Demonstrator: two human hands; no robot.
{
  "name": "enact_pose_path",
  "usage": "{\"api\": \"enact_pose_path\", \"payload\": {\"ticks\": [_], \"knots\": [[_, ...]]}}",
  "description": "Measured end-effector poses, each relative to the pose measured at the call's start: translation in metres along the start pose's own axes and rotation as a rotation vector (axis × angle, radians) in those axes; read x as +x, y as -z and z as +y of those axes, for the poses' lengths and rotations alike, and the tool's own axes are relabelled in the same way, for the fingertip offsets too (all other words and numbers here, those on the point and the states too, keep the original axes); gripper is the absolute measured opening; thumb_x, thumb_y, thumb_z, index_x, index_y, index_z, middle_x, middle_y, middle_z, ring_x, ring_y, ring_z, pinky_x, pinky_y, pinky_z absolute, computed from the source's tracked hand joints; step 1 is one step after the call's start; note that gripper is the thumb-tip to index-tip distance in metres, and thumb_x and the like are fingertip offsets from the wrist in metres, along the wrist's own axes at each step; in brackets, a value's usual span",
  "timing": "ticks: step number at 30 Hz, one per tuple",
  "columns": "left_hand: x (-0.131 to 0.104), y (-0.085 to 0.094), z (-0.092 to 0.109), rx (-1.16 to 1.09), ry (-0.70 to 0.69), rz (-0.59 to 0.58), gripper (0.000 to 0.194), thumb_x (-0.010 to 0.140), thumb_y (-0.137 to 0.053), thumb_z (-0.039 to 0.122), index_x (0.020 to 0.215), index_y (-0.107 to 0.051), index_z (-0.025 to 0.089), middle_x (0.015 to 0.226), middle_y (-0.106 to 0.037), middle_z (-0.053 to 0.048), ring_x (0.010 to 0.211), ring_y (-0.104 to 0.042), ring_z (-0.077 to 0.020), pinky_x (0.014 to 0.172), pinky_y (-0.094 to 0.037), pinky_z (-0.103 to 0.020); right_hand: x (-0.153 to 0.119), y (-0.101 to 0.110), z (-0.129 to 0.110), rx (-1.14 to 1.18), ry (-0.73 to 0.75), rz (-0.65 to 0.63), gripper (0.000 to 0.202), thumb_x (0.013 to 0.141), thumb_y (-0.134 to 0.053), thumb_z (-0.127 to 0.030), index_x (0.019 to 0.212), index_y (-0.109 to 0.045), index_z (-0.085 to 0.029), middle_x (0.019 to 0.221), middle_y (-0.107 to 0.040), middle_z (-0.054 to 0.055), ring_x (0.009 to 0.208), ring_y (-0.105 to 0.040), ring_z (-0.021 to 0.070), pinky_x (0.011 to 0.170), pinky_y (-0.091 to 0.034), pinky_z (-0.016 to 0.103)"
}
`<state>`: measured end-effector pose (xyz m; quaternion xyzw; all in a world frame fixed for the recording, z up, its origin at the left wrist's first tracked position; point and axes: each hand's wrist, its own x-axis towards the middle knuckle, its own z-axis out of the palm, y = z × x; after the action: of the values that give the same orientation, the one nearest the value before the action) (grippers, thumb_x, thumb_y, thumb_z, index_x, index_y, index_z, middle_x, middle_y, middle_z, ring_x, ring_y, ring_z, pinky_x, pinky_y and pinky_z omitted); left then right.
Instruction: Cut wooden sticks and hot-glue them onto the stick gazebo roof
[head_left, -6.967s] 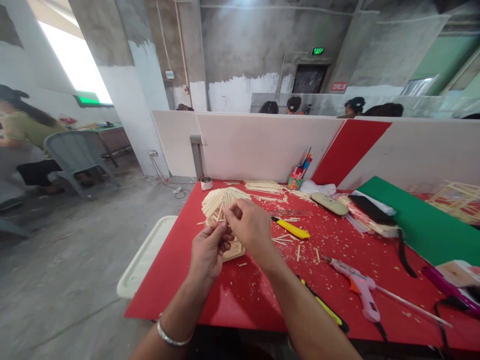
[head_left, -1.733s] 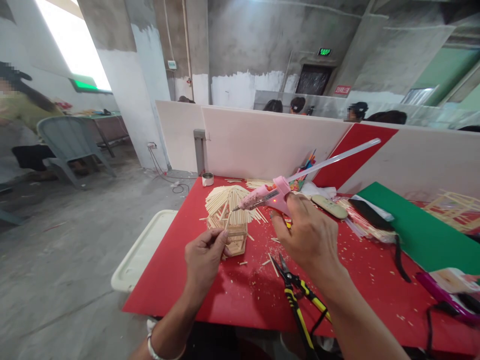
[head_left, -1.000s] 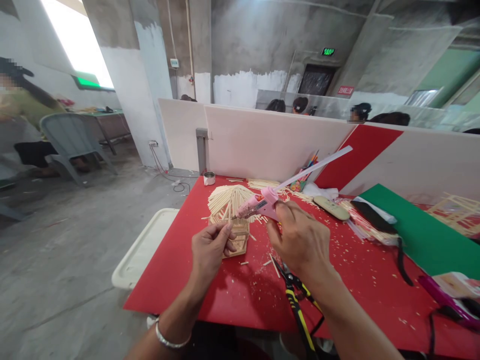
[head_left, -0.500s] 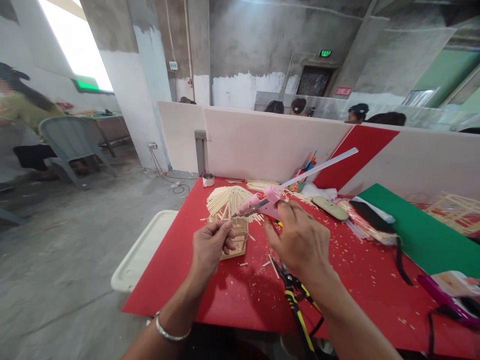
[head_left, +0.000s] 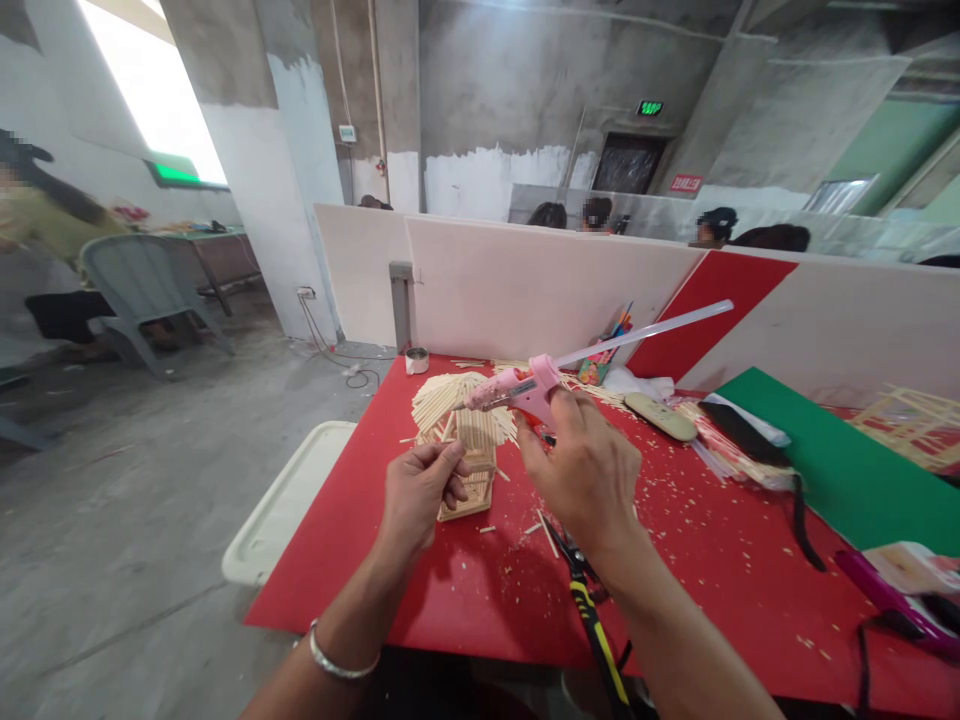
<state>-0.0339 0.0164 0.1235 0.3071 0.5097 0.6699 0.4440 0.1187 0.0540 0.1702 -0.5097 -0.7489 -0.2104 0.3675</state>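
My right hand point(head_left: 585, 465) is wrapped round a pink glue gun point(head_left: 536, 388), with a long clear glue stick point(head_left: 652, 330) poking out of its back. The gun's nozzle points left, above a pile of thin wooden sticks point(head_left: 435, 398). My left hand point(head_left: 421, 485) is closed in a pinch on a thin wooden stick point(head_left: 450, 428), just below and left of the nozzle. Behind its fingers, a small structure of wooden sticks point(head_left: 476, 490) rests on the red table; the hand partly hides it.
Yellow-black cutters point(head_left: 592, 620) lie at the red table's point(head_left: 345, 560) front edge. To the right are a beige case point(head_left: 660, 416), a black phone-like object point(head_left: 742, 432) and a green board point(head_left: 847, 460). A tape roll point(head_left: 417, 360) stands at the back-left corner. A white partition rises behind.
My right hand and the glue gun have moved slightly up and left, and the nozzle is now higher, away from my left fingertips. My left hand has hardly moved.
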Motion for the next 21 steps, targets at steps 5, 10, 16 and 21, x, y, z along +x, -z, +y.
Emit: {"api": "enact_pose_path", "payload": {"ticks": [5,10,16,21], "knots": [[0.0,0.001,0.0,0.005,0.007,0.007,0.033,0.061,-0.075,0.041,0.055,-0.062,0.012,0.047,-0.059,0.001,0.032,-0.047,-0.0061,0.031,-0.034,-0.016,0.001,-0.008,-0.002,0.005,-0.025,-0.028,0.03,0.086,-0.052,-0.033,0.111,-0.054,-0.017,0.091,-0.065,0.007,0.071,-0.058,0.0169,0.055,-0.029,0.027],[0.0,0.003,0.0,0.018,0.001,-0.003,0.032,0.063,-0.074,0.041,0.057,-0.064,0.012,0.048,-0.06,0.0,0.033,-0.048,-0.0063,0.032,-0.034,-0.016,-0.001,-0.012,-0.001,0.011,-0.044,-0.035,0.031,0.086,-0.052,-0.034,0.112,-0.054,-0.016,0.091,-0.064,0.006,0.071,-0.058,0.0173,0.054,-0.027,0.028],[-0.002,0.005,0.001,-0.021,-0.004,-0.019,0.025,0.067,-0.071,0.035,0.062,-0.066,0.011,0.054,-0.064,-0.002,0.037,-0.051,-0.007,0.035,-0.035,-0.017,-0.002,-0.012,-0.001,0.014,-0.05,-0.038,0.03,0.086,-0.051,-0.034,0.109,-0.055,-0.016,0.088,-0.063,0.006,0.071,-0.057,0.0171,0.055,-0.027,0.028],[-0.003,0.005,0.001,-0.056,-0.004,-0.022,0.02,0.065,-0.071,0.031,0.066,-0.067,0.011,0.058,-0.067,-0.004,0.038,-0.052,-0.008,0.036,-0.036,-0.018,-0.002,-0.012,-0.001,0.02,-0.052,-0.045,0.029,0.085,-0.052,-0.033,0.108,-0.056,-0.016,0.09,-0.063,0.006,0.071,-0.057,0.0171,0.055,-0.029,0.028]]}}
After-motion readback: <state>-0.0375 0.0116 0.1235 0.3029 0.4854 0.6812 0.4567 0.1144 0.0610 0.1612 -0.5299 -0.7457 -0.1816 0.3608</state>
